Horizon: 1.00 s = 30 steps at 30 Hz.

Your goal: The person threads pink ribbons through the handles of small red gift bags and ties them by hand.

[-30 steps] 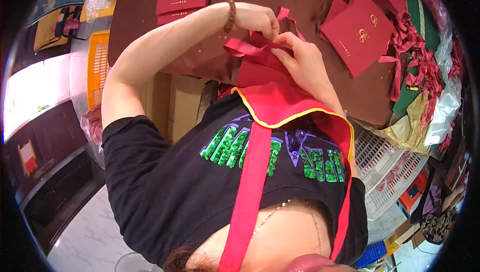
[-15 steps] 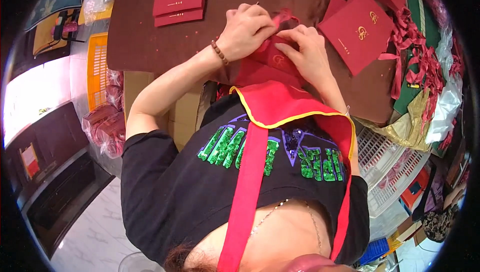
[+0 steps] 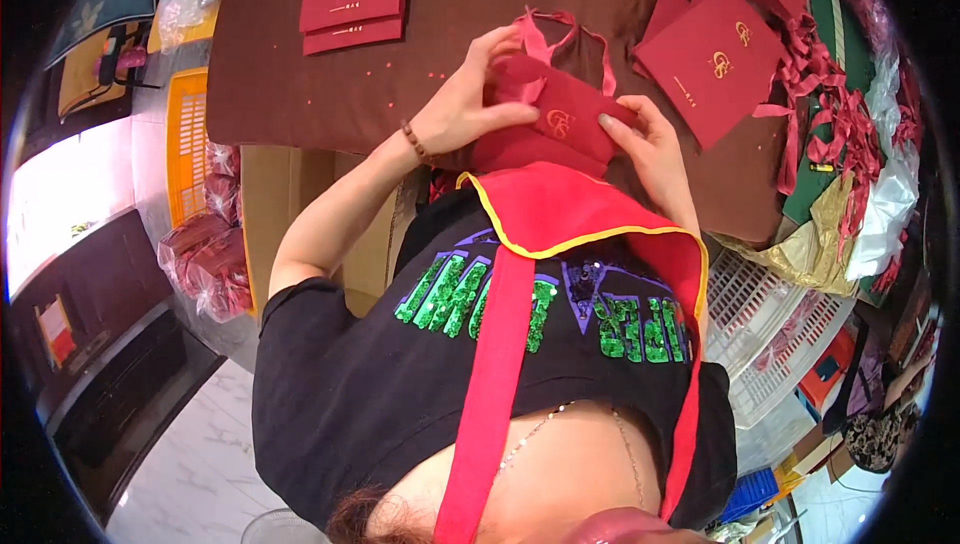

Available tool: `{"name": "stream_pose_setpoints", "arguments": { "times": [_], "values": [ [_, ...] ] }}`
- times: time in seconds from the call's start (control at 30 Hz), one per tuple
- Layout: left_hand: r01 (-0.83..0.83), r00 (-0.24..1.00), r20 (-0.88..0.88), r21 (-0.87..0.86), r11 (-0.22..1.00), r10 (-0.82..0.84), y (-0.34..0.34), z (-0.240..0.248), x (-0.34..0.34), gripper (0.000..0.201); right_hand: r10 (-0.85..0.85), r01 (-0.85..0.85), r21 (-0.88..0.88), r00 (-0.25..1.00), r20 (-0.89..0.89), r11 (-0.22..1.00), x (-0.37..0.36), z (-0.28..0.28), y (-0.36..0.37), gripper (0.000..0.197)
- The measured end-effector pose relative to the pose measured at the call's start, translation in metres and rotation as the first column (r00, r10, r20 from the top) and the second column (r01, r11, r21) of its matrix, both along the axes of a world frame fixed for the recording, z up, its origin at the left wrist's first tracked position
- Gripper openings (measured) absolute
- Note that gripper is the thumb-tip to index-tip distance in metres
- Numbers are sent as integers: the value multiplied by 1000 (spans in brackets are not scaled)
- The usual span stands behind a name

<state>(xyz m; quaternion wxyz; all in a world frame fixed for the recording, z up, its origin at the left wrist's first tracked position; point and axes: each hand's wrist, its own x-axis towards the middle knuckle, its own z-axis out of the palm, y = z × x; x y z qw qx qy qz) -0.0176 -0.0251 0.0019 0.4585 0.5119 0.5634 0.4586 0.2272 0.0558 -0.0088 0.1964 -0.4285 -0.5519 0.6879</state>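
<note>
Close in front of my apron, I hold a dark red paper bag [image 3: 595, 116] with a gold emblem between my two hands. My left hand [image 3: 462, 104] grips its left end, the thumb lying across the front and the fingers behind. At the right end, my right hand [image 3: 655, 149] pinches the edge between thumb and fingers. A red ribbon [image 3: 607, 64] loops up from the bag's far side. Below it, more red card [image 3: 540, 156] shows against the table edge; whether it belongs to the same bag I cannot tell.
Flat red bags lie at the far left [image 3: 350, 4] and the right [image 3: 715, 74] of the brown-covered table [image 3: 300, 94]. Loose red ribbons [image 3: 840, 109] hang at the right edge. An orange crate [image 3: 188, 144] stands left, white baskets [image 3: 760, 314] lower right, a cardboard box [image 3: 290, 194] below the table.
My hands have moved apart from the ribbon at the bag's top to its two ends. The ribbon loop now stands out visibly beyond the bag.
</note>
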Motion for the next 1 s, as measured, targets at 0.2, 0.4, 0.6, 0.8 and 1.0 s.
{"name": "stream_pose_setpoints", "arguments": {
  "times": [0.2, 0.4, 0.6, 0.8, 1.0],
  "values": [
    [130, 845, -495, -181, 975, -204, -20, 21, -48, 60, 52, -49, -129, 998, 22, 990, -1, 1, 8, 26],
    [76, 742, -656, -120, 990, -137, -53, 39, -113, 22, 101, -92, -131, 993, 57, 987, 2, -5, 16, 27],
    [-201, 917, -385, -223, 954, 103, -70, 56, -141, 10, 105, -99, -125, 993, 44, 987, -1, -9, 19, 27],
    [-86, 675, 728, 241, 967, -121, -39, 63, -114, 21, 136, -132, -57, 988, 79, 990, -11, -10, 22, 28],
    [227, 577, 658, 441, 869, -484, 16, 70, -59, 65, 92, -91, -90, 996, 7, 992, -18, -5, 18, 30]
  ]
}}
